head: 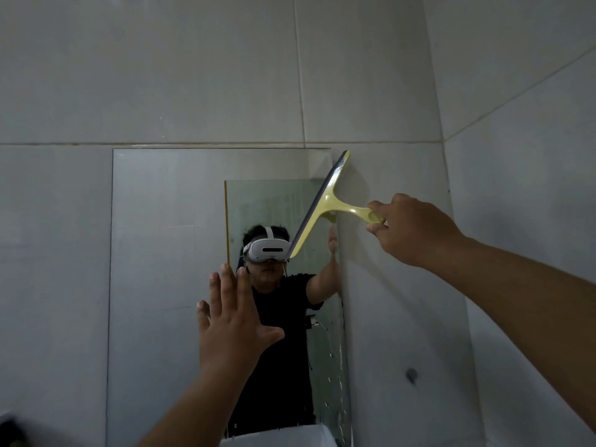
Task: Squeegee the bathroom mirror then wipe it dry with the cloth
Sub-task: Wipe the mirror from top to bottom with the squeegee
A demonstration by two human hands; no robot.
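Squeegee [319,204]: blade lying tilted against the mirror [167,253] at its upper right corner, long axis running from upper right down to lower left, handle pointing right. Handle end is disappearing inside the right hand [409,230], which is gripping it with curled fingers. Left hand [232,321] is spreading flat, fingers straight, before the glass; contact unclear. Droplets are showing along the mirror's right edge. Mirror bottom is being cut off.

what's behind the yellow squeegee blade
The yellow plastic squeegee, gripped by the right hand, lies tilted across the upper right edge of the wall mirror; the glass under its blade is covered.
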